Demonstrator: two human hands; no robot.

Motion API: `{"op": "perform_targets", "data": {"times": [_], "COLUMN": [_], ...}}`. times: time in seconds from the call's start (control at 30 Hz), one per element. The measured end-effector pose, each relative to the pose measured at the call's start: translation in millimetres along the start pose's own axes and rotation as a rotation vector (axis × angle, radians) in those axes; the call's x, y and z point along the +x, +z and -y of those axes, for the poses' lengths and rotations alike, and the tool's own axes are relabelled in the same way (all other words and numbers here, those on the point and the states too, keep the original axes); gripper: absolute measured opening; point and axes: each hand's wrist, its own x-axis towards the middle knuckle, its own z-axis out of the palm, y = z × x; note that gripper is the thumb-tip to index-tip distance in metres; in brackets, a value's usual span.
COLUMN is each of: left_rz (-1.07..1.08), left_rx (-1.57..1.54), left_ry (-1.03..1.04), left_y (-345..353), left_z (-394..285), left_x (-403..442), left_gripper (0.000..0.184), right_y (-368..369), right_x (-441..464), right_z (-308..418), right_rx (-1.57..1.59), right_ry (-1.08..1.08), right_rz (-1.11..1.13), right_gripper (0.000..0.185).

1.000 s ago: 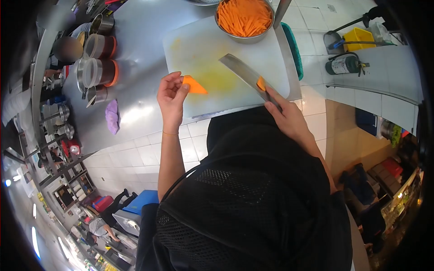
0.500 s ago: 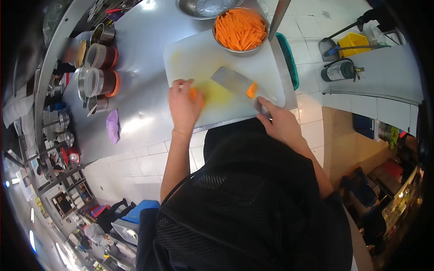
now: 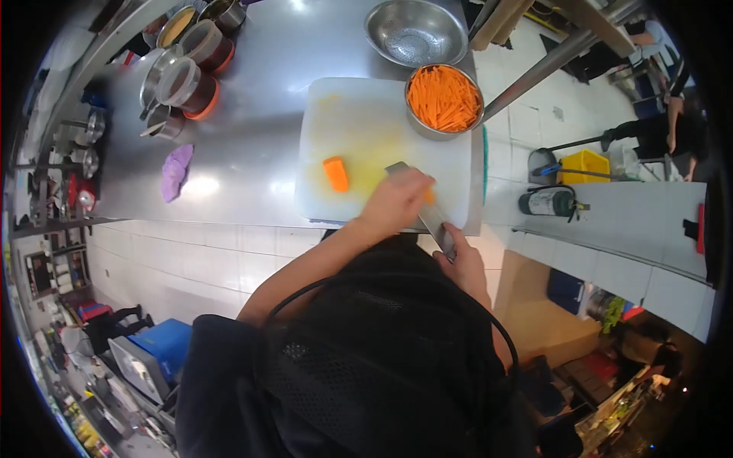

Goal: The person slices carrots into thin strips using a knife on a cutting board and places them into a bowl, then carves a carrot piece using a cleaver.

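The right hand (image 3: 463, 264) gripped the knife (image 3: 434, 220) near its handle, while the left hand (image 3: 397, 200), fingers drawn in, covered part of the blade beside a small orange piece (image 3: 428, 196). Whether it pinched that piece, I couldn't tell. An orange block (image 3: 335, 174) lay on the cutting board (image 3: 359, 107), left of both hands.

Bright white light falls across my metal table (image 3: 259, 114), leaving a milky glare near the purple cloth (image 3: 176, 172) and softer shine further up. My left hand (image 3: 397, 200) is slightly smeared, its fingers running together over the blade. The carrot strips (image 3: 443, 98) read fairly clear. Out at the edges everything bends, the shelves curve, and the corners drop to black; lower right looks dim and yellowish.
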Motion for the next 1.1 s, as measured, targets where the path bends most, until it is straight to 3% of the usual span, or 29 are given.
{"op": "perform_targets", "data": {"times": [0.03,0.1,0.13,0.2,0.23,0.3,0.33,0.4,0.47,0.53,0.6,0.7,0.87,1.1], "left_rz": [-0.024,-0.148,-0.176,0.076,0.054,0.136,0.130,-0.078,-0.052,-0.039,0.087,0.178,0.119,0.108], "left_rx": [-0.018,-0.298,-0.322,-0.040,-0.048,0.222,0.213,0.170,0.178,0.197,0.238,0.306,0.381,0.392], "left_ry": [0.004,-0.394,-0.391,-0.274,-0.280,-0.210,-0.221,-0.337,-0.290,-0.237,-0.124,-0.186,-0.175,-0.165], "left_y": [-0.3,-10.9,-12.8,-14.9,-14.2,-15.2,-15.4,-15.4,-18.3,-22.4,-20.6,-16.4,-6.9,-7.5], "left_z": [2.8,17.2,30.0,52.4,55.2,56.3,55.1,51.9,51.0,51.6,47.5,46.6,45.9,44.4], "left_x": [3.3,6.6,2.0,-12.2,-17.6,-24.9,-26.3,-32.4,-41.5,-46.7,-50.9,-44.7,-44.6,-52.4], "left_gripper": [0.027,0.022,0.022,0.023,0.023,0.021,0.021,0.020,0.019,0.019,0.013,0.018,0.019,0.020], "right_y": [5.7,6.3,4.1,5.5,1.9,-6.5,-8.5,-10.1,4.0,3.4,-0.4,-1.4,-15.7,10.8], "right_x": [-1.7,-8.1,-10.2,-15.3,-17.0,-22.5,-23.7,-22.8,-5.9,5.7,8.8,9.0,-2.6,18.7], "right_z": [-9.9,-18.8,-20.1,-27.7,-25.2,-12.2,-6.7,0.9,-12.0,-8.2,5.0,24.2,54.4,47.6], "right_rx": [0.087,0.264,0.222,0.279,0.259,0.163,0.151,0.017,0.007,-0.159,-0.157,-0.149,-0.335,-0.222], "right_ry": [0.028,0.032,0.102,-0.050,-0.059,-0.028,-0.026,-0.088,-0.091,-0.079,-0.074,-0.096,-0.050,-0.088], "right_rz": [-0.039,-0.106,-0.080,-0.147,-0.139,-0.149,-0.139,-0.165,-0.113,0.083,0.112,0.088,0.252,0.172], "right_gripper": [0.056,0.049,0.045,0.041,0.041,0.035,0.035,0.032,0.033,0.036,0.037,0.036,0.033,0.022]}}
